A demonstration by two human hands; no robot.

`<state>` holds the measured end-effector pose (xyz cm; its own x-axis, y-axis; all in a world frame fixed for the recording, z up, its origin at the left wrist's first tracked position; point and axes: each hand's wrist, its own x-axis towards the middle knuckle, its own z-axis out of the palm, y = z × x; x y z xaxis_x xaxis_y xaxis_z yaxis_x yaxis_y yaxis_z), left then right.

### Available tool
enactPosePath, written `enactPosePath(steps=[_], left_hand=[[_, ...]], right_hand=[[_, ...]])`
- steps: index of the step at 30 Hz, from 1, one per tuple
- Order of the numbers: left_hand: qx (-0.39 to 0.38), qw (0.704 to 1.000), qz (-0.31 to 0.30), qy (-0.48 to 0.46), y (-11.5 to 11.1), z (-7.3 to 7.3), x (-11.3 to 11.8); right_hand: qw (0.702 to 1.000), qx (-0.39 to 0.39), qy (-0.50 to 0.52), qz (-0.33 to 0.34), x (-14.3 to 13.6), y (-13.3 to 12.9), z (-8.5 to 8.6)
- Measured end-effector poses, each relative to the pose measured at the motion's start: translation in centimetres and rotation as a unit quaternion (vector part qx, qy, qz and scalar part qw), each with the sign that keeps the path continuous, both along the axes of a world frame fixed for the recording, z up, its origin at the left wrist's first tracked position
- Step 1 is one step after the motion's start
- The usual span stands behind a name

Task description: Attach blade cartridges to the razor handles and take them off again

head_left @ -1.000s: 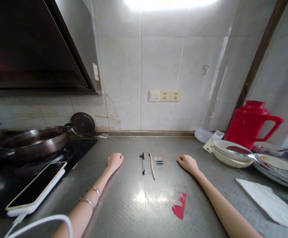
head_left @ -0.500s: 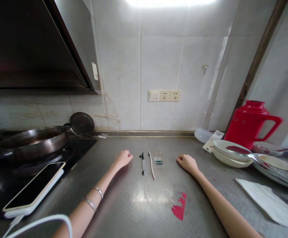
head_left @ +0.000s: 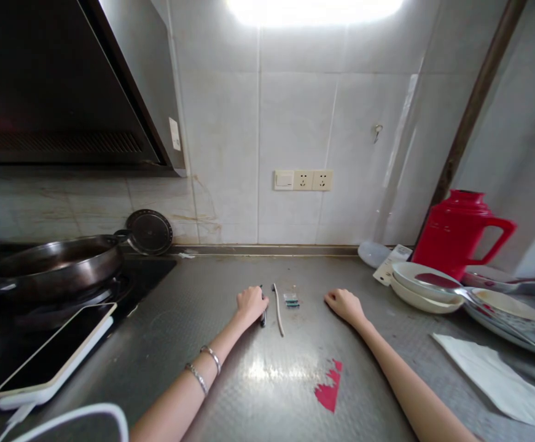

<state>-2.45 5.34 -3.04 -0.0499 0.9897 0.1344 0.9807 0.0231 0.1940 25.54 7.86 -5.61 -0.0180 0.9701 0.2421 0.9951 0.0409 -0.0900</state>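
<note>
My left hand (head_left: 251,304) is closed over the upper part of a razor (head_left: 263,318) on the metal counter. The razor's black and silver handle shows below the fingers, and its head is mostly hidden. Just right of it lies a thin white stick-like thing (head_left: 278,312) with a small dark tip, its kind unclear. Beside that is a small clear pack (head_left: 291,301) with dark teal strips. My right hand (head_left: 344,304) rests on the counter further right, fingers curled in, with nothing visible in them.
A torn red piece (head_left: 328,388) lies nearer me. At left are a pan (head_left: 64,264) on the stove, a phone (head_left: 58,353) and a white cable (head_left: 87,410). At right stand a red thermos jug (head_left: 454,230), stacked bowls (head_left: 426,301) and a white tissue (head_left: 492,374).
My left hand has moved right from the bare counter onto the razor and covers its upper part. My right hand stays in place. The view has shifted slightly.
</note>
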Motion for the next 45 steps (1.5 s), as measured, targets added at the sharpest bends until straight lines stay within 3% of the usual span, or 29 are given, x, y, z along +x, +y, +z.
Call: enactPosePath(steps=[5, 8, 10, 14, 17, 19, 33, 45], left_hand=[[0.019, 0.999, -0.006, -0.047, 0.4, -0.3, -0.6], [0.054, 0.982, -0.019, -0.181, 1.2, -0.3, -1.2], [0.065, 0.951, -0.031, -0.3, 1.9, -0.2, -1.6], [0.053, 0.894, -0.018, -0.445, 2.9, 0.2, -2.3], [0.02, 0.789, 0.021, -0.614, 2.8, 0.4, -2.7], [0.001, 0.751, 0.035, -0.659, 2.5, 0.5, -2.8], [-0.141, 0.715, 0.071, -0.681, 0.9, 0.6, -2.4], [-0.167, 0.71, 0.078, -0.679, 0.8, 0.3, -1.8]], right_hand=[[1.0, -0.011, 0.002, -0.007, -0.1, 0.0, 0.2], [1.0, -0.01, -0.001, -0.007, -0.1, 0.0, 0.2], [1.0, -0.006, -0.001, -0.002, -0.1, 0.0, 0.1], [1.0, 0.004, -0.001, 0.008, 0.0, 0.0, 0.1], [1.0, 0.002, -0.001, 0.004, 0.0, 0.0, 0.1], [1.0, -0.003, -0.002, 0.0, 0.0, 0.0, 0.1], [1.0, -0.001, -0.007, 0.005, 0.1, 0.1, -0.1], [1.0, -0.001, -0.004, -0.004, 0.1, 0.0, 0.0]])
